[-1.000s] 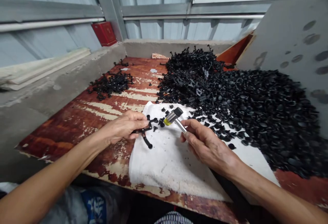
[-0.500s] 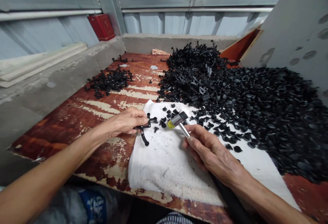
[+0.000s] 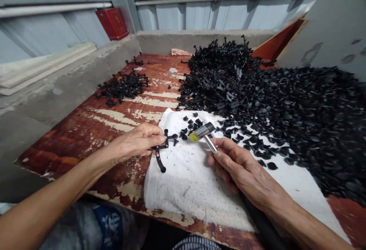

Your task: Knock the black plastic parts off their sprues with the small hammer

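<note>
A black plastic runner [image 3: 161, 149] is pinched by the left hand [image 3: 137, 141] over the edge of the white towel [image 3: 183, 181], its crossarm toward the small hammer [image 3: 202, 132] (head foremost) clasped in the right hand [image 3: 243, 168].

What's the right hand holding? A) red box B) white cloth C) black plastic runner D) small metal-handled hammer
D: the right hand closes around the shaft of the small metal-handled hammer, while the black plastic runner is in the left hand.
</note>
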Motion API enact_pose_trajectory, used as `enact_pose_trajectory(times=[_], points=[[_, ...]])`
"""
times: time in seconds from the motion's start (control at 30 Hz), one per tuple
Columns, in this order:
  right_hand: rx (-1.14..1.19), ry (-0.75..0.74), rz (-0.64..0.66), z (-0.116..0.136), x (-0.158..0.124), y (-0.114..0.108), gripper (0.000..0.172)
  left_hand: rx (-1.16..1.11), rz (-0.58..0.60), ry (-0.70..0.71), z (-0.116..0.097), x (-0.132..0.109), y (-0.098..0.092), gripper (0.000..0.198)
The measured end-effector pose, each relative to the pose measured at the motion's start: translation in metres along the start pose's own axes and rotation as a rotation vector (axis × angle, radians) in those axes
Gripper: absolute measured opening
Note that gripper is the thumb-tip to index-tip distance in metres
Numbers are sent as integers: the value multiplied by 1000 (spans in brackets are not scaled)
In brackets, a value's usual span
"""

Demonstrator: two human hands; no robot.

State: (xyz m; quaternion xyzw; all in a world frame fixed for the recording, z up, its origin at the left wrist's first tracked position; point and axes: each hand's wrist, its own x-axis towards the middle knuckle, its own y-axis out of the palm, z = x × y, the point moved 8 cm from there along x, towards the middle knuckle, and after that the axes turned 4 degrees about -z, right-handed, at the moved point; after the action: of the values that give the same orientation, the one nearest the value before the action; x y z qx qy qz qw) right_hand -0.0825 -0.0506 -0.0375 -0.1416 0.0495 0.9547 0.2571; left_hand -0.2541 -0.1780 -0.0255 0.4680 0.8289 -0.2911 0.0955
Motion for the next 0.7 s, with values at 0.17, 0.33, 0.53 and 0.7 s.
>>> enact_pose_trajectory(times=[0.17, 0.33, 0.53, 0.7], points=[[29, -2, -4, -2, -1, -1, 33, 5, -29, -7, 4, 1, -2, 30], [30, -3, 10, -3, -1, -1, 32, -17, 25, -4, -1, -1, 10, 32], [35, -16, 24, -4, -1, -3, 30, 132, 120, 134, -12, 2, 28, 27], [47, -6, 24, -4, -2, -3, 29, 186, 31, 141, -10, 5, 14, 30]])
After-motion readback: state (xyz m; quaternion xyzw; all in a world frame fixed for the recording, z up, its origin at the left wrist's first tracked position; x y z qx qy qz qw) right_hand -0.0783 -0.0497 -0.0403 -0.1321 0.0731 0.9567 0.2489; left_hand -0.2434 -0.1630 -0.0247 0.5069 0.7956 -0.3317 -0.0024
